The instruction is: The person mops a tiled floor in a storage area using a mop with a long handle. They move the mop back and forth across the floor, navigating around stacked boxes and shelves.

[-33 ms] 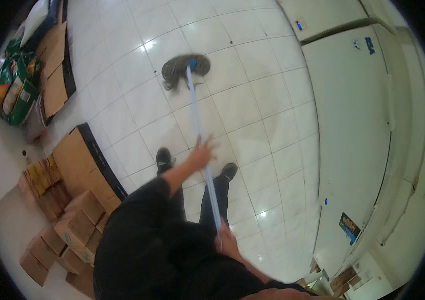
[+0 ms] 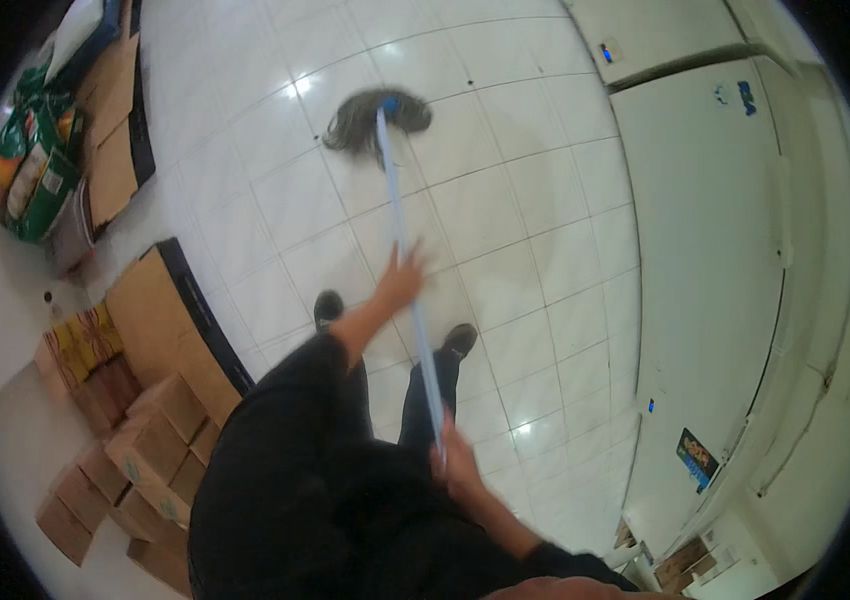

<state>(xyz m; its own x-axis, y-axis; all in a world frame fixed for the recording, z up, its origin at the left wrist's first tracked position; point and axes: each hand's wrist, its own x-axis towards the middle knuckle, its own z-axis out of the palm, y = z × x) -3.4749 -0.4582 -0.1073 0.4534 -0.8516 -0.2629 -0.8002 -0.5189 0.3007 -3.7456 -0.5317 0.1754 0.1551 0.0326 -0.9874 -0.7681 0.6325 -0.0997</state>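
I hold a mop with a light blue handle [image 2: 394,200] and a grey stringy head [image 2: 375,118] that rests on the white tiled floor [image 2: 525,220] ahead of me. My left hand [image 2: 401,280] grips the handle about midway, with the arm stretched forward. Close to my body, my right hand [image 2: 456,465] is closed around the handle's upper end. My black shoes [image 2: 327,308] [image 2: 460,340] stand on either side of the handle, and I wear dark clothing.
Stacked cardboard boxes [image 2: 150,440] and a flattened carton [image 2: 160,300] line the left side. Green and orange bags [image 2: 30,165] lie at the far left. Tall white cabinets or appliances [image 2: 705,230] run along the right.
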